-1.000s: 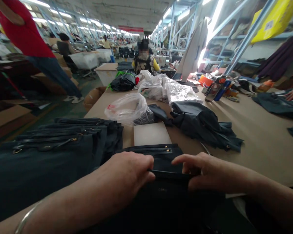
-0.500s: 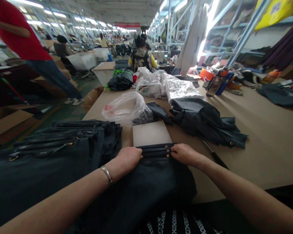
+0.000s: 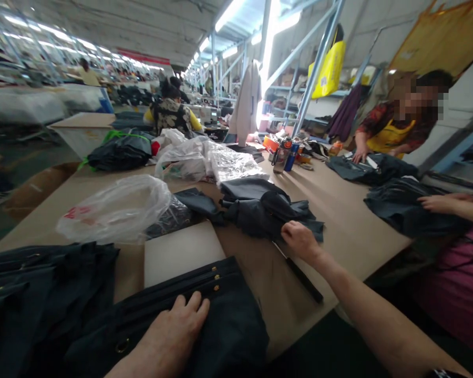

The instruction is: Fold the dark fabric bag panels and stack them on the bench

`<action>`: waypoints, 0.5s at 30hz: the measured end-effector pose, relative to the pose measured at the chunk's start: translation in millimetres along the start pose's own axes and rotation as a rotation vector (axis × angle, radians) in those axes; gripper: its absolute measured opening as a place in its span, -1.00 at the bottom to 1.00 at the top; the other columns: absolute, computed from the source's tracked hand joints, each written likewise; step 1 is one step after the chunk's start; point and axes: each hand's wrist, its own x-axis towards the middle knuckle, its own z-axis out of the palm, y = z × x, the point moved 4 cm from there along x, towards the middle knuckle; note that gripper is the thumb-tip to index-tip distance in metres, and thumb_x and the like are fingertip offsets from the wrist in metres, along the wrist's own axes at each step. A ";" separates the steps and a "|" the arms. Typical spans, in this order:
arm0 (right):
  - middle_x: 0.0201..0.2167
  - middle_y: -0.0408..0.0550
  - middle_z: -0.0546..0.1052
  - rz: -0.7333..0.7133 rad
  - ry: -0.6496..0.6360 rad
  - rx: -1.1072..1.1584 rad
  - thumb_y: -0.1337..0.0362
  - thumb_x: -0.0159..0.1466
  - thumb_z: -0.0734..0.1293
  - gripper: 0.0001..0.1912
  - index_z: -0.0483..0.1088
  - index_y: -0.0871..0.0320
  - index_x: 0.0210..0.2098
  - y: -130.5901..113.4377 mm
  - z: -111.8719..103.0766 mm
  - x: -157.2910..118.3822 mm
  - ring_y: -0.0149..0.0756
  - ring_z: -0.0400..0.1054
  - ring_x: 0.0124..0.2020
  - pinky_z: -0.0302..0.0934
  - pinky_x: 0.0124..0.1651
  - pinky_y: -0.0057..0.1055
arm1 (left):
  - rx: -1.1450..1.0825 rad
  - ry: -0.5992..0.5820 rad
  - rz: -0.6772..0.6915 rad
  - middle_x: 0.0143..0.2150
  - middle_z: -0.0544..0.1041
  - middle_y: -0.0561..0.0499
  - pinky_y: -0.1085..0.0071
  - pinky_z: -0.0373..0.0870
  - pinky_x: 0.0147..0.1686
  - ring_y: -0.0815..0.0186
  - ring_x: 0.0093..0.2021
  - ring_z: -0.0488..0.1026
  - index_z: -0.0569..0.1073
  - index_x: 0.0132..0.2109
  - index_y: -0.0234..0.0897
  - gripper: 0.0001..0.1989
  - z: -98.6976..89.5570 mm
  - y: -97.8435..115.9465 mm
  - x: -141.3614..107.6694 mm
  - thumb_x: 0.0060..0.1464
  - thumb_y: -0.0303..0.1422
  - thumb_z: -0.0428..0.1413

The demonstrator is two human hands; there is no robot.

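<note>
My left hand (image 3: pixel 177 328) lies flat, fingers spread, on a dark bag (image 3: pixel 228 310) with zips and gold-coloured metal pieces near its top edge. This bag overlaps a pale flat board (image 3: pixel 185 249). Farther right, my right hand (image 3: pixel 301 239) has its fingers closed at the near edge of a heap of dark fabric pieces (image 3: pixel 248 210), apparently pinching one. Its fingertips are partly hidden. Below that hand lies a thin tool with a black handle (image 3: pixel 305 281). More dark bags (image 3: pixel 51 283) are stacked at the left.
Clear plastic bags (image 3: pixel 118 207) lie beyond the board. Bottles (image 3: pixel 281 157) stand farther back on the brown tabletop (image 3: pixel 339 226). Across the table at right, a person (image 3: pixel 390 126) handles dark fabric; another person's hand (image 3: pixel 437 203) rests on a dark pile nearer me.
My view has turned right. My right hand has left the zipped bag's edge and reached to the fabric heap. My left hand has loosened its grip and now lies flat on the bag.
</note>
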 end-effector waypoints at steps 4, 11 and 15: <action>-0.03 0.15 0.36 0.069 -0.006 -0.073 0.32 0.24 0.19 -0.64 0.27 0.29 0.02 39.3 11.2 13.9 -0.19 0.23 0.00 0.15 0.00 -0.37 | -0.013 0.022 0.016 0.19 0.29 -0.23 0.09 0.47 -0.21 -0.04 0.02 0.35 0.29 0.20 -0.22 -0.29 -4.1 0.2 -1.3 -0.13 -0.69 -0.16; -0.03 0.27 0.41 0.030 -0.011 -0.093 0.42 0.26 0.07 -0.61 0.29 0.40 0.02 40.4 -2.0 34.5 -0.12 0.28 0.01 0.12 0.10 -0.28 | -0.035 -0.003 0.006 0.19 0.29 -0.21 0.12 0.45 -0.12 -0.02 0.07 0.33 0.30 0.19 -0.24 -0.32 -2.1 -3.7 -4.0 -0.14 -0.65 -0.09; 0.03 0.34 0.38 0.041 0.065 -0.048 0.43 0.26 0.02 -0.53 0.19 0.44 0.13 45.9 -50.8 43.6 -0.04 0.29 0.01 0.13 0.10 -0.15 | -0.100 0.006 0.035 0.18 0.30 -0.18 0.12 0.41 -0.05 -0.03 0.07 0.33 0.34 0.16 -0.22 -0.34 -6.2 -9.5 -7.4 -0.19 -0.56 0.01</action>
